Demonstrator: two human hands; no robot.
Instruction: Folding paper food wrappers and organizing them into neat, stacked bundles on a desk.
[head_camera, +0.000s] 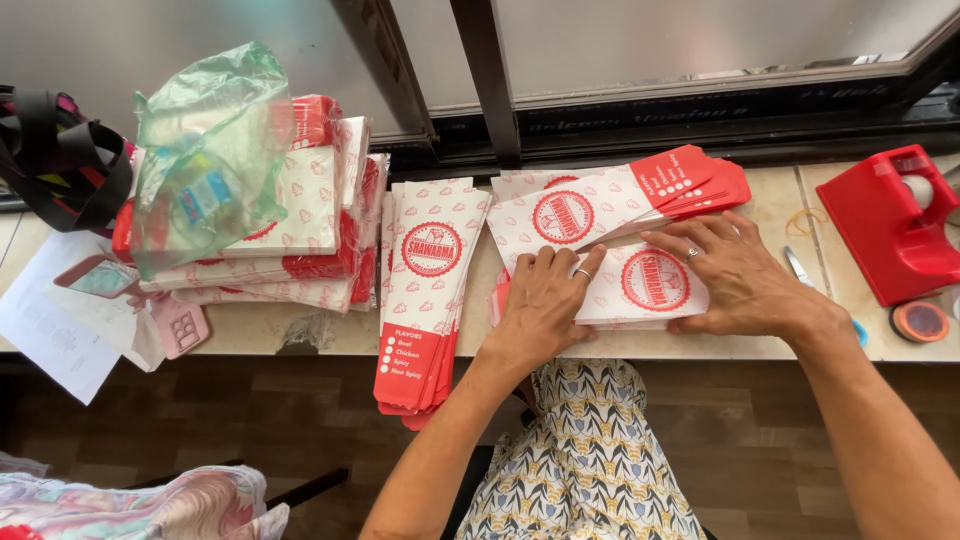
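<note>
Seated at a pale stone counter (720, 348) under a window, I press both of my hands flat onto a small stack of red-and-white paper sleeves (645, 290) lying crosswise in front of me. My left hand (541, 305) rests palm down on the near left end of that stack, fingers spread and pointing away from me, a ring on one finger; it grips nothing, only holds the paper down. My right hand (735, 275) lies open over the right end of the same stack, fingers reaching left across the printed round emblem, also with a ring, and it too clasps nothing. Just behind my fingertips a second, fanned bundle of sleeves (620, 200) slants up toward the right, its red ends near the window frame, overlapping the stack under my hands. To the left, another pile of sleeves (425, 290) lies lengthwise with its red ends hanging over the counter's near edge. Farther left sits a taller, untidy heap of the same sleeves (310, 240), with a crumpled green-tinted plastic bag (210, 150) draped over it. At the right end of the counter stands a red tape dispenser (890, 225), with a small roll of tape (920, 321) just beside it and a rubber band (805, 220) lying near the tiles' seam.
</note>
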